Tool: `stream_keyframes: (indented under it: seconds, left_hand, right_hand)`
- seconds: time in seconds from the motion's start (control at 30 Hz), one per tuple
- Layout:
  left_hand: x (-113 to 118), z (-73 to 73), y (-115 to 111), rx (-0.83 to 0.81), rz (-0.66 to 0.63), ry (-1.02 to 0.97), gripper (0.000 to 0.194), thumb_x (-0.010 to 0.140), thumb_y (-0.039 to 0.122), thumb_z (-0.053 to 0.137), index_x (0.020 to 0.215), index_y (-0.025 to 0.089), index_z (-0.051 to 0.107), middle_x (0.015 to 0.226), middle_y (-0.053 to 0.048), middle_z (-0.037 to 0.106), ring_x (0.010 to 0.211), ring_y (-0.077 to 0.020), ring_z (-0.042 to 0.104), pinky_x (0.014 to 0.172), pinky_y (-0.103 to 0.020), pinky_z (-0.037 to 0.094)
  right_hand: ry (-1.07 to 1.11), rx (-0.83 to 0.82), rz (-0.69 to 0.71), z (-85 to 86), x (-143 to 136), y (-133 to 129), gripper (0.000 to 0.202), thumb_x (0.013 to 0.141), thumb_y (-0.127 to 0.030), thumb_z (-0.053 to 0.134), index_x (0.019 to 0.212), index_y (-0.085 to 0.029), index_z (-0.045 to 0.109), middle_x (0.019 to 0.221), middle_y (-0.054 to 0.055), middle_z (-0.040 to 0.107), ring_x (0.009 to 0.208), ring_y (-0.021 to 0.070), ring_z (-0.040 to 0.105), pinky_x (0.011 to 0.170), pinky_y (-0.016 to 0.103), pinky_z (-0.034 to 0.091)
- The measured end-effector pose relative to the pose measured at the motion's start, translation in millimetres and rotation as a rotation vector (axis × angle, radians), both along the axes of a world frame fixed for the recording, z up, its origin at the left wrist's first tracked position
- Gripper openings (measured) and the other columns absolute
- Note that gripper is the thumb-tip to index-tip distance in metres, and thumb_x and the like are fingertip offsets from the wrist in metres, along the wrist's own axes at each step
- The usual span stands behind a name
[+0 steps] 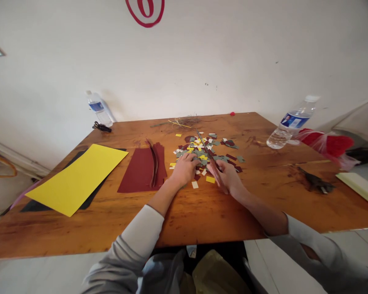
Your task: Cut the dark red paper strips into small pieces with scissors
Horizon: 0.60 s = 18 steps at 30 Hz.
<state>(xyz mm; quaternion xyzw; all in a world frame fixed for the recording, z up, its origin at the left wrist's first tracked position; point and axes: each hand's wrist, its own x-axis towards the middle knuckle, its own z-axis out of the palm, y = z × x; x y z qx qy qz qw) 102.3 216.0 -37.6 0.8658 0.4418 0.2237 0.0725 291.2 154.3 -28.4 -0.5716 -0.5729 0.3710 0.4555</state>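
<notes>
My left hand (186, 168) rests on the heap of small paper pieces (204, 149), its fingers curled down onto them. These cut bits are yellow, white, grey-green and dark red. At the heap's near right side, my right hand (231, 179) is closed around a long narrow object (214, 168). Its upper end is dark and pointed; the lower part looks reddish-brown, and its kind is unclear. Left of my hands lies dark red paper (137, 169) with curved dark red strips (154, 165) on top.
A yellow sheet (78, 177) overlaps a black sheet (93, 196) on the left. Bottles stand at the back left (99, 108) and right (291, 124). A dark object (317, 182) and a pale green-edged block (360, 188) lie right. Thin twigs (187, 121) lie near the wall.
</notes>
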Motion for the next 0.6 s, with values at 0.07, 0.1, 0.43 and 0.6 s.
stream_keyframes:
  seconds: [0.07,0.1,0.43,0.6]
  left_hand:
    - [7,-0.6,-1,-0.028,0.014,0.046,0.036,0.090,0.007,0.058,0.113,0.023,0.082,0.132,-0.012,0.074,0.128,-0.0309,0.063,0.113,-0.048,0.050]
    - [9,-0.9,-2,-0.040,0.034,0.044,0.034,0.092,0.008,0.056,0.109,0.022,0.082,0.126,-0.012,0.076,0.124,-0.0304,0.065,0.111,-0.047,0.051]
    - [1,0.8,7,-0.143,0.339,-0.626,0.019,0.084,0.005,0.060,0.079,0.022,0.067,0.105,-0.007,0.077,0.109,-0.0235,0.070,0.104,-0.039,0.053]
    - [0,4.0,10,-0.340,0.418,-0.944,0.014,0.083,0.010,0.060,0.075,0.021,0.061,0.072,0.002,0.065,0.073,-0.0156,0.064,0.076,-0.028,0.053]
  right_hand:
    - [0.000,-0.006,0.007,1.0,0,0,0.052,0.077,-0.070,0.071,0.061,-0.029,0.045,0.041,-0.005,0.044,0.035,0.0156,0.043,0.036,0.028,0.030]
    - [-0.002,-0.007,0.009,1.5,1,0,0.051,0.077,-0.070,0.071,0.061,-0.028,0.046,0.041,-0.005,0.044,0.035,0.0159,0.044,0.036,0.029,0.031]
    - [0.014,-0.011,0.010,2.2,0,0,0.056,0.075,-0.073,0.073,0.059,-0.029,0.042,0.042,-0.005,0.042,0.036,0.0146,0.042,0.036,0.029,0.029]
    - [0.064,-0.070,0.070,5.0,0,-1,0.056,0.074,-0.074,0.072,0.060,-0.029,0.042,0.041,-0.007,0.041,0.033,0.0130,0.041,0.034,0.027,0.030]
